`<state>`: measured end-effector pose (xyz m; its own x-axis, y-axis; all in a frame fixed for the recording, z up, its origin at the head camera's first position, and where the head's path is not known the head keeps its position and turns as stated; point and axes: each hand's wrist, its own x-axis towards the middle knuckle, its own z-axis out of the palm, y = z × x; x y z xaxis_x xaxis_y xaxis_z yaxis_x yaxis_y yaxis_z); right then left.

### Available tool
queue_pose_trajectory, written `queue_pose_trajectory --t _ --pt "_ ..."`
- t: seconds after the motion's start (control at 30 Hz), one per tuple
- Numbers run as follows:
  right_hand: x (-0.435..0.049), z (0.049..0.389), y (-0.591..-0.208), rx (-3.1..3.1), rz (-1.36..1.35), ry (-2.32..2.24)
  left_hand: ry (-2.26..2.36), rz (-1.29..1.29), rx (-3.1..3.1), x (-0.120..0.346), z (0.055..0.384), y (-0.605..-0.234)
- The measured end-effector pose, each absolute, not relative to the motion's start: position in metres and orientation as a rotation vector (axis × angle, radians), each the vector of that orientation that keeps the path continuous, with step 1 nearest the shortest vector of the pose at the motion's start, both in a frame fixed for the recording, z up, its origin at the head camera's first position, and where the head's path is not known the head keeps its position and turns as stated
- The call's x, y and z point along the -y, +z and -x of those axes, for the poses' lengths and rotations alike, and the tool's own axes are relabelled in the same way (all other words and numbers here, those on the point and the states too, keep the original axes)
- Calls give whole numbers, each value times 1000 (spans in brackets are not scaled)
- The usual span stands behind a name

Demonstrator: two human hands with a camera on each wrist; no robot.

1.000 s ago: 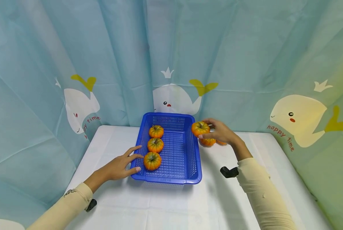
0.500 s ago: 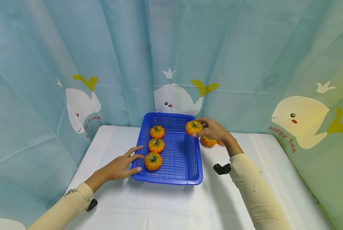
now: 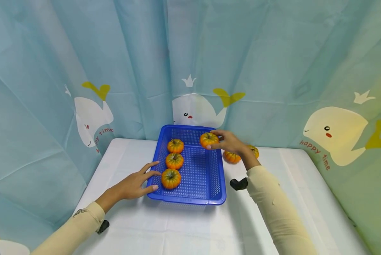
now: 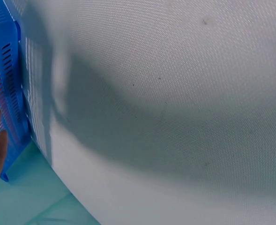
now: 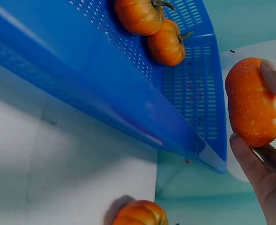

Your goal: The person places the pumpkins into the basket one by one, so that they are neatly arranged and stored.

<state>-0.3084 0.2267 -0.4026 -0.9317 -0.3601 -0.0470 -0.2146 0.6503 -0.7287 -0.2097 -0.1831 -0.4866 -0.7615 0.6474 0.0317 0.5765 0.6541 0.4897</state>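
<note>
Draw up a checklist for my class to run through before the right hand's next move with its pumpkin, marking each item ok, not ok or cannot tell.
1. Grip: ok. The right hand holds the raised pumpkin between thumb and fingers.
2. Stem upward: ok. The head view shows it on top.
3. Room in the basket: ok. The three pumpkins inside line its left side, with bare floor to the right.
4. Basket steadied: cannot tell. The left hand is at its left rim, but pressure does not show.
5. All pumpkins inside: not ok. The two pumpkins right of the basket are on the table.
</note>
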Motion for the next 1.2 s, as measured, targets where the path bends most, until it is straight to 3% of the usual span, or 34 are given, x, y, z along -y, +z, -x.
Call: queue_pose_trajectory --t 0.73,1.0,1.2 --pt "-190 331 -416 -2710 362 -1053 724 -1004 -2728 183 211 -490" --pt "-180 336 -426 -2657 198 -1075 722 -991 -2728 183 212 -491" --pt "-174 340 -432 -2699 264 -1015 708 -1010 -2739 183 212 -492"
